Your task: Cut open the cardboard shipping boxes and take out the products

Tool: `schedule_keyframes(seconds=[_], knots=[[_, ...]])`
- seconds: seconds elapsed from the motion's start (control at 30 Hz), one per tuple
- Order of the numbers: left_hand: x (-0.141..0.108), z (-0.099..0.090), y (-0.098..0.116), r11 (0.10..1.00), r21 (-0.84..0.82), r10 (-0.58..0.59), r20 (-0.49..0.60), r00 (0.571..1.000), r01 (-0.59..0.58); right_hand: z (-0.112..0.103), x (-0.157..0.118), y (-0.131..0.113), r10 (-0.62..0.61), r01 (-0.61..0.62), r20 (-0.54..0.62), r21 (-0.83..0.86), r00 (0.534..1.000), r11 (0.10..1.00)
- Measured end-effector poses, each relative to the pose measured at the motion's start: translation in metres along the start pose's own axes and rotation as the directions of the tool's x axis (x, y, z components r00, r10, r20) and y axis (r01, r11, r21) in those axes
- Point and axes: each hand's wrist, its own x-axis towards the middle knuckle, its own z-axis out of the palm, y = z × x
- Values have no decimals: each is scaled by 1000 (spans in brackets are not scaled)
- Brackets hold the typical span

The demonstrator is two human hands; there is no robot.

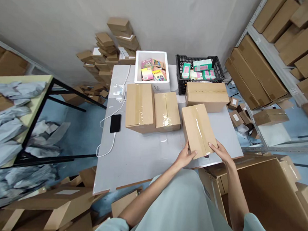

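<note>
Both hands grip the near end of a taped cardboard box [197,126] at the table's right front. My left hand [185,155] clasps its left near corner, thumb on top. On the right near side, my right hand [220,151] holds the box with its fingertips on the upper face. Just behind it lies another closed box [207,94]. To the left, two more taped boxes stand side by side: a larger one [140,106] and a smaller one [167,109].
A white foam bin [150,82] holds small colourful packs; beside it, a black crate [182,85] contains green-and-pink packs. A phone [115,123] with a white cable lies on the grey table [136,159]. An open carton [271,190] stands at right; shelving [276,53] rises behind.
</note>
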Motion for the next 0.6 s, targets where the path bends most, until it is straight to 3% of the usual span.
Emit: schedule_keyframes(seconds=[0.17,0.27,0.3,0.37,0.43,0.47,0.6], knots=[[11,-26,0,998,5,-58,-6,998,58,3,23,16,-12,18,139,-43,990,999],[5,-33,2,995,40,-93,-67,993,96,-23,58,18,23,-8,62,-228,998,974],[1,-32,3,993,60,-94,-95,991,100,-37,78,13,1,-8,-21,-311,1000,950],[-7,-26,6,984,154,-64,-133,989,84,-70,128,-8,-156,58,-178,-460,971,886],[-14,-19,9,949,309,-27,-122,992,64,-102,187,-39,-331,147,-227,-579,916,802],[-17,-15,10,922,383,-19,-109,994,60,-117,216,-56,-366,128,-262,-631,893,765],[-23,-8,10,844,530,-26,-110,994,81,-149,301,-108,-248,-136,-428,-689,869,712]])
